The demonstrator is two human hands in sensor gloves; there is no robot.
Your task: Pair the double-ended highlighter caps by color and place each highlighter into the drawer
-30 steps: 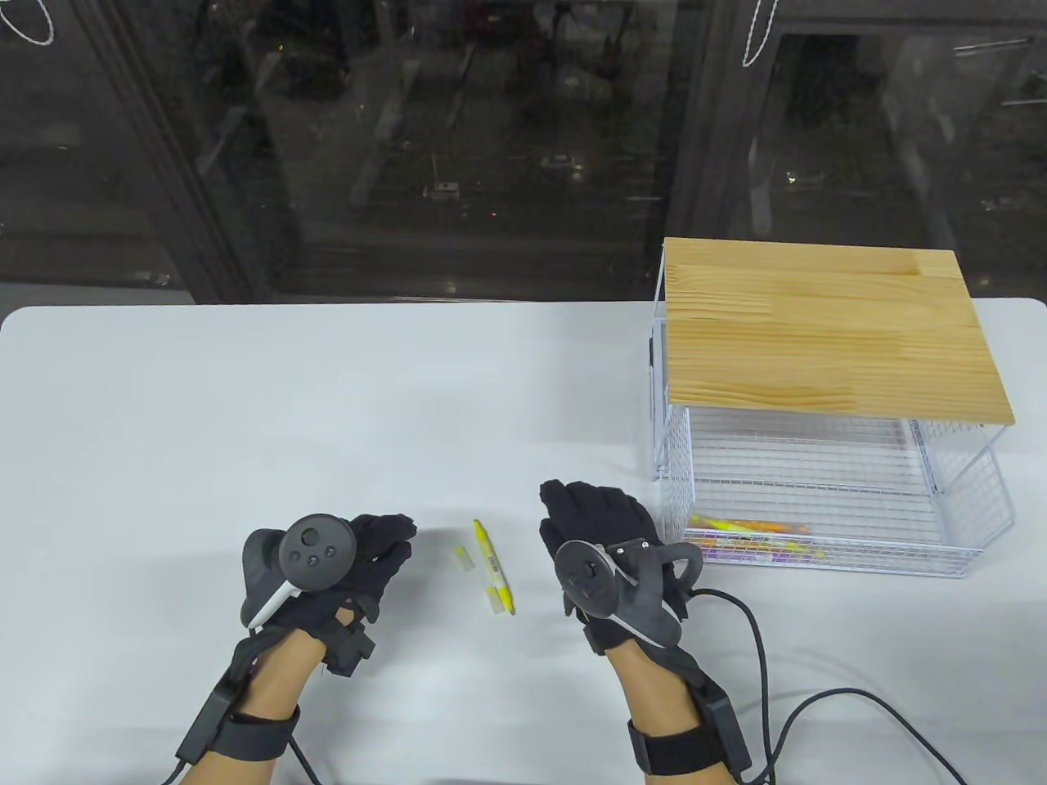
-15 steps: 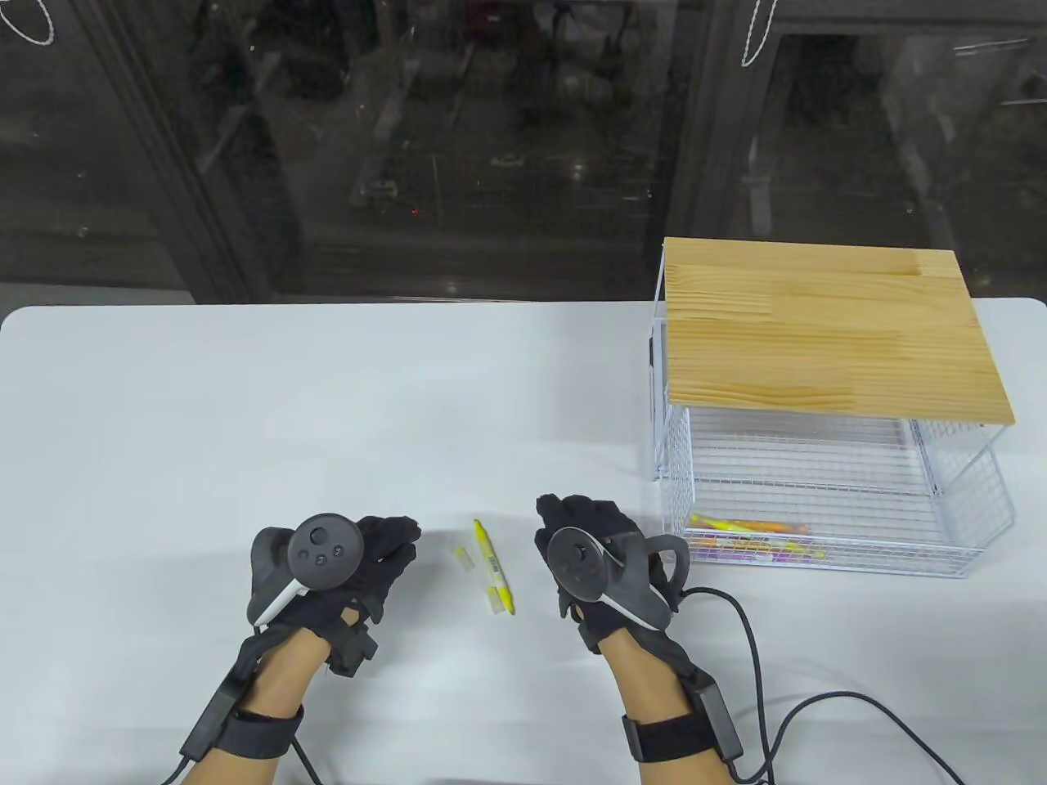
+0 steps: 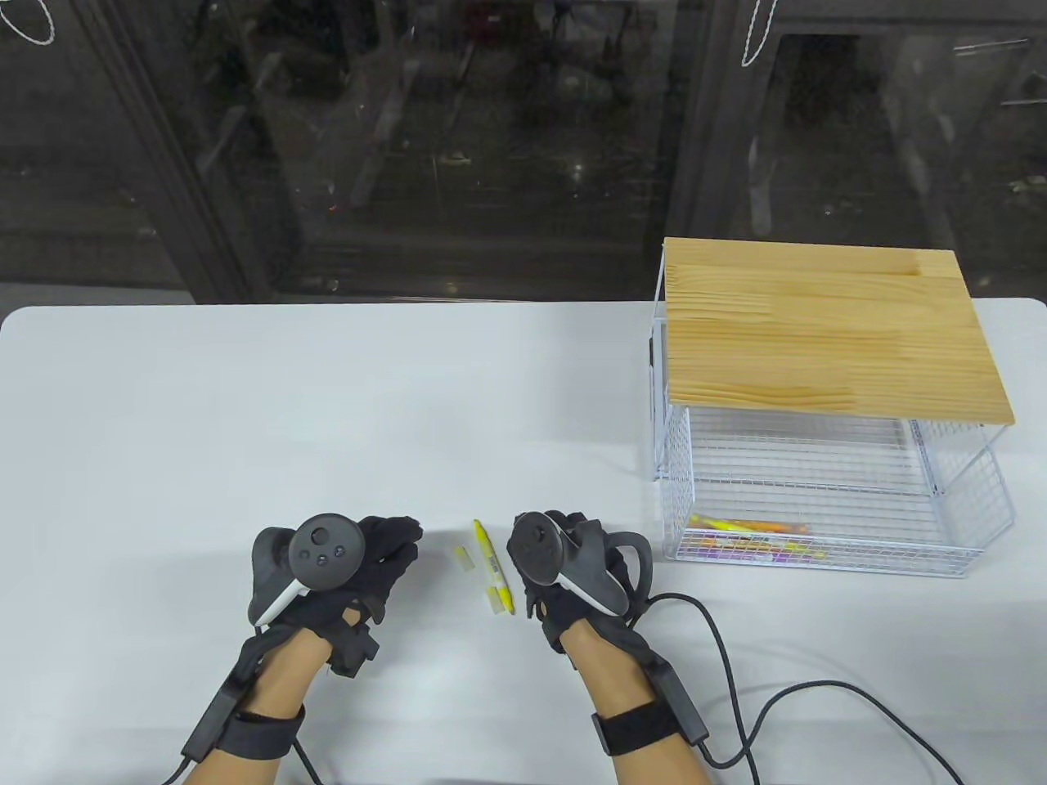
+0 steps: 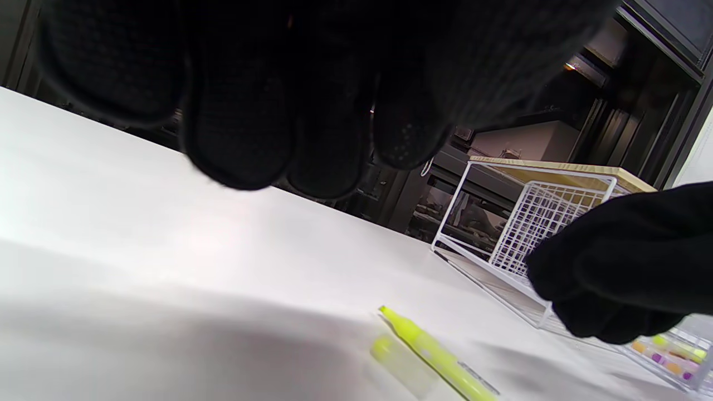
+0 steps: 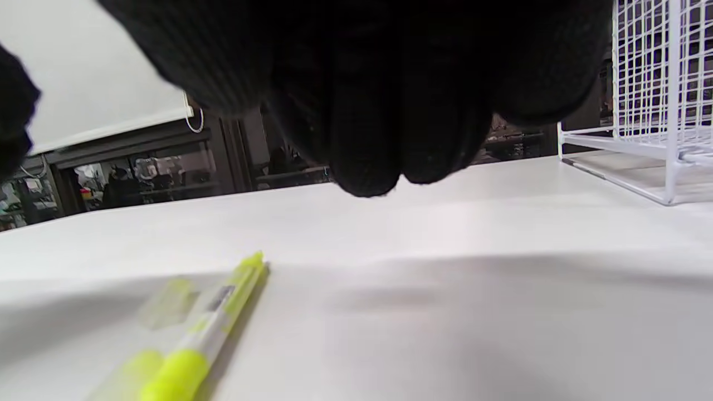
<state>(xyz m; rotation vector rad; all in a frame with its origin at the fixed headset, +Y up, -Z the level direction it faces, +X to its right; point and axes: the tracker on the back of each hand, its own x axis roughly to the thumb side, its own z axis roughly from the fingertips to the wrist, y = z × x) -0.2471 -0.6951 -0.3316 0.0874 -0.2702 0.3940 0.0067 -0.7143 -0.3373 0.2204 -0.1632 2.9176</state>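
Sliding leftward, the empty, loose-fingered right hand [image 3: 564,564] nears the yellow highlighter [image 3: 493,567]; left hand [image 3: 360,564] likewise empty.

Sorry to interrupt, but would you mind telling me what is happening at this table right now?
A person in sensor gloves is sorting highlighters. One yellow highlighter lies uncapped on the white table, with two loose clear caps beside it, one near its far end. The left hand and right hand hover on either side, touching nothing. Several highlighters already lie in the open wire drawer under the wooden top.
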